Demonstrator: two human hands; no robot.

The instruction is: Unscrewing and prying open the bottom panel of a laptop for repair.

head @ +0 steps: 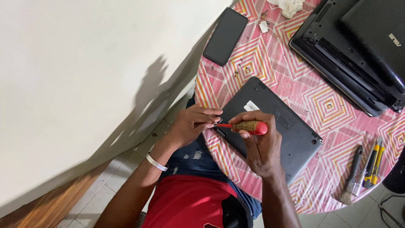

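- A grey laptop (270,126) lies underside up on the near part of the round counter (320,105), tilted so one corner juts over the counter's near-left edge, above the person's lap.
- A screwdriver (247,126) with a red and amber handle lies almost level over that corner, its thin red shaft pointing left to the laptop's edge.
- The right hand (261,145) is curled round the handle, thumb beneath and fingers over the top; its wrist crosses the laptop's near edge.
- The left hand (194,123) is at the same corner, fingers bent and pinched close at the screwdriver's tip; whether it holds anything small there cannot be told. A pale band (157,162) circles its wrist.
- A white label (252,106) sits on the laptop's underside just above the right hand.
- The counter wears a pink cloth with diamond patterns.
- A dark phone (225,36) lies face up at the counter's far-left edge, well apart from the laptop.
- A second, black laptop (358,46), opened up, fills the far-right part.
- Near the right edge lie a brush (351,177) and a yellow utility knife (374,164), side by side.
- A crumpled white cloth (289,6) rests at the far edge.
- Below the counter, tiled floor (122,169) meets a pale wall (84,63).
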